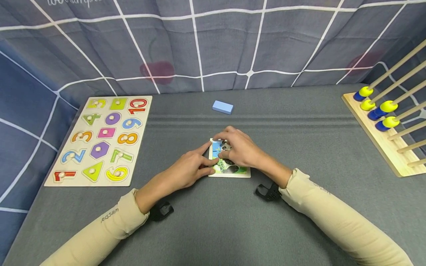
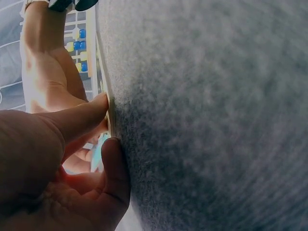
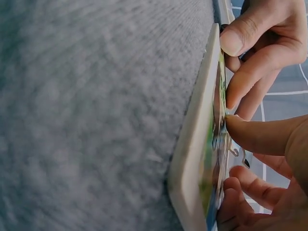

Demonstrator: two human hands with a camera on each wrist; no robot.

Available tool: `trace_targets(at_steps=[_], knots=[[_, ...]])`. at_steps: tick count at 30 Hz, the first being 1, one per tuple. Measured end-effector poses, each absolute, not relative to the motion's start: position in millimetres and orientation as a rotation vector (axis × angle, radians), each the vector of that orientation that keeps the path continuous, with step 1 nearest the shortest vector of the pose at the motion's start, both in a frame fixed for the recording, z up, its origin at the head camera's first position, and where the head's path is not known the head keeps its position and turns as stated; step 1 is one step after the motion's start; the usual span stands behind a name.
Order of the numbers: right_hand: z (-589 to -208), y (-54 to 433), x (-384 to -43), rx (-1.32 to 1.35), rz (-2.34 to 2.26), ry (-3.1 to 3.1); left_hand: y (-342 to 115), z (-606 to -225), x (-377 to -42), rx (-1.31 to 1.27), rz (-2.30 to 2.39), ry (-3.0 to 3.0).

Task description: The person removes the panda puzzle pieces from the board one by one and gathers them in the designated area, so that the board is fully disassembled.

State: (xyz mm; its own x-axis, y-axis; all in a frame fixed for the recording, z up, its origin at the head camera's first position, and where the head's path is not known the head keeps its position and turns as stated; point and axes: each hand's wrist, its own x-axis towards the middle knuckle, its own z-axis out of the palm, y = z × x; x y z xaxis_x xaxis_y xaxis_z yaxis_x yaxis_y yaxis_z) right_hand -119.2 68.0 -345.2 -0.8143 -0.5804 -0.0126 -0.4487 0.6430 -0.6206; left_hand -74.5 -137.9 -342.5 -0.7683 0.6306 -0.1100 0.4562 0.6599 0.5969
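Observation:
A small picture puzzle with a pale frame lies flat on the grey surface; a panda and green leaves show on it. My left hand touches its left side, with the index finger toward the upper corner and the thumb near the lower one. From the right, my right hand reaches over the picture and hides part of it. In the right wrist view, the right thumb and fingertips press on the puzzle's face, apart from each other. The left wrist view shows the board edge-on.
Beyond the puzzle lies a light blue block. A wooden number-and-shape peg board lies at the left. At the right stands a bead rack with upright rods and yellow and blue beads. A grid-patterned curtain borders the back.

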Motion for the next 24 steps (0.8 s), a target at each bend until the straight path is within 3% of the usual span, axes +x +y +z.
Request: trace_targets(at_steps=[24], knots=[[-351.0, 74.2, -128.2, -0.841, -1.266, 2.451, -139.2, -340.7, -75.1, 0.909, 0.783, 2.558]])
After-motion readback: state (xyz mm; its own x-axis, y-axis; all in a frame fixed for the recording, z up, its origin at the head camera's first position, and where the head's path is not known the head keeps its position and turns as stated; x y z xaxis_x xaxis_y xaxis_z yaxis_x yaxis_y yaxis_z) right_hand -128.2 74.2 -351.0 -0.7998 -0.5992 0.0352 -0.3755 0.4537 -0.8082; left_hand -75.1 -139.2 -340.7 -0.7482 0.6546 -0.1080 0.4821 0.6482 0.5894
